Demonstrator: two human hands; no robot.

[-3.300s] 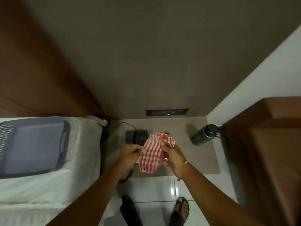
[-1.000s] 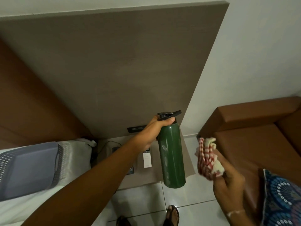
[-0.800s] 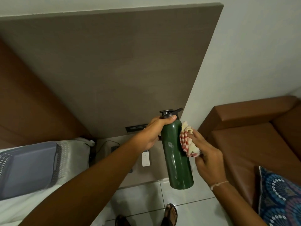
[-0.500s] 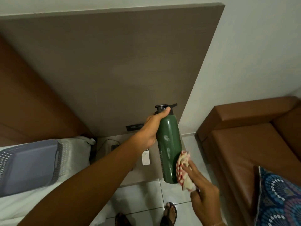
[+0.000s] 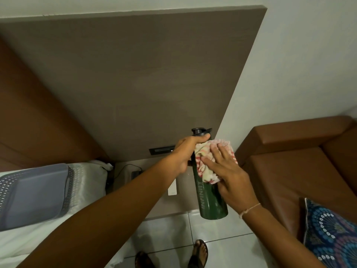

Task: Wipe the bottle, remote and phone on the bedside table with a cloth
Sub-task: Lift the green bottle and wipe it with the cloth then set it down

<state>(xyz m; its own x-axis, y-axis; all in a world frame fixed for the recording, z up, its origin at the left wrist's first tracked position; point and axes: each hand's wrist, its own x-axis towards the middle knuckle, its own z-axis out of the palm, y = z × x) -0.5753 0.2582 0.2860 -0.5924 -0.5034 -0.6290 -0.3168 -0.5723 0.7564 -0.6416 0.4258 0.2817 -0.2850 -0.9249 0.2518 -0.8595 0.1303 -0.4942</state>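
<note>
Left hand (image 5: 186, 151) clenched around neck of green bottle (image 5: 209, 194), holds it in air, upright, long axis vertical, slightly tilted. Right hand (image 5: 224, 171) flat, fingers spread, presses red-checked cloth (image 5: 202, 163) on upper side of bottle, just below left hand. Wipe path probably goes down along axis, toward bottle base.

Below left hand, on tabletop (image 5: 183, 202): one white remote (image 5: 172, 187), one dark phone (image 5: 135, 174), partly hidden. One bottle, one cloth.

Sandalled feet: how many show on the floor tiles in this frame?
2. The left foot is at the bottom edge, mostly cut off by the frame; the right foot is beside it, below the bottle.
</note>
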